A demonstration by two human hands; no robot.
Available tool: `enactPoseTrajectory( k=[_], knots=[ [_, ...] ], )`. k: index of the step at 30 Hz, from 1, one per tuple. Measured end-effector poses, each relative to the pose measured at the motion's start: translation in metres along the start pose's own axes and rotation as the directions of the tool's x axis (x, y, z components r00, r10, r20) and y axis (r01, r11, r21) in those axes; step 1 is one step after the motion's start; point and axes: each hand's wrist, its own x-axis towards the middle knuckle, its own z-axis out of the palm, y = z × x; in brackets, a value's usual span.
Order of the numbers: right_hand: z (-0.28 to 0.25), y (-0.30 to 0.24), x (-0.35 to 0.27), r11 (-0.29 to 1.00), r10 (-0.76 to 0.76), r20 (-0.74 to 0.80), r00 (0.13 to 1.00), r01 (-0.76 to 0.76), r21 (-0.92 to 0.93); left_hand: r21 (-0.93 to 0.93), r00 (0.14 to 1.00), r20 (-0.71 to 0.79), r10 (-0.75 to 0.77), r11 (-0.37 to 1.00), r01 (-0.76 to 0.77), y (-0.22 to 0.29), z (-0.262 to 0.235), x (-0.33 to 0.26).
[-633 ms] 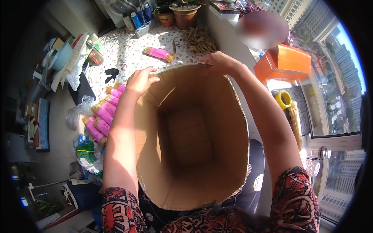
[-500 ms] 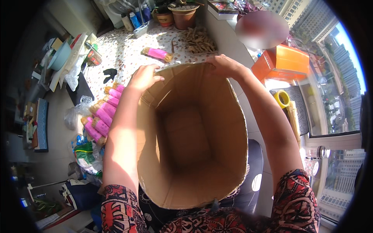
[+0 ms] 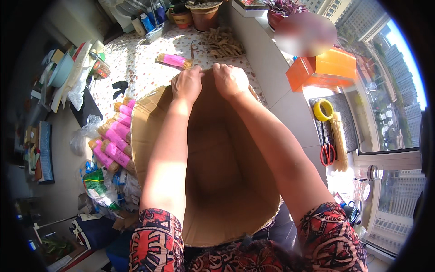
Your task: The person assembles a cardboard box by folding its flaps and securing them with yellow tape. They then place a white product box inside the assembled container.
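Note:
A large brown cardboard box (image 3: 215,170) stands in front of me with its opening facing up; its inside is bare down to the creased bottom. My left hand (image 3: 187,85) and my right hand (image 3: 229,79) grip its far rim close together, fingers curled over the edge. Where the fingertips go behind the cardboard is hidden. Just past the rim lies a bundle in a pink wrap (image 3: 174,60) with brownish ends. Along the box's left side lie several more pink-wrapped bundles (image 3: 115,131), partly covered by the box.
Dried root-like pieces (image 3: 223,43) lie on the far floor near flower pots (image 3: 205,16). To the right, an orange box (image 3: 322,70), yellow tape roll (image 3: 323,110), red-handled scissors (image 3: 327,154) and a stick bundle (image 3: 339,143) sit by the window. Plastic bags (image 3: 97,183) lie left.
Both hands have moved inward along the far rim and now sit side by side. The box's left rim has spread to the left. The scissors have come into sight from behind my right arm.

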Motion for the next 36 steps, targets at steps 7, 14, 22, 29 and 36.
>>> enactPoseTrajectory(
  k=[7,14,22,29,36],
  knots=[
    [-0.061,0.058,0.027,0.910,-0.013,0.519,0.855,-0.206,0.361,0.017,0.966,0.256,-0.035,0.999,0.031,0.003,-0.025,0.007],
    [-0.047,0.049,0.002,0.993,0.062,0.444,0.894,-0.098,0.059,0.000,0.948,0.276,0.158,0.986,-0.165,0.028,0.001,0.022],
    [-0.046,0.041,-0.009,0.988,0.153,0.356,0.922,-0.156,-0.021,0.038,0.993,0.099,0.060,0.997,-0.064,0.030,0.019,0.013],
    [-0.080,0.046,-0.090,0.825,0.331,0.527,0.783,-0.511,0.242,0.170,0.962,-0.050,0.267,0.952,-0.255,0.046,-0.012,-0.030],
    [-0.132,0.028,-0.196,0.700,0.531,0.467,0.707,-0.676,0.229,-0.260,0.747,0.605,0.275,0.955,-0.141,0.092,-0.115,-0.197]
  ],
)
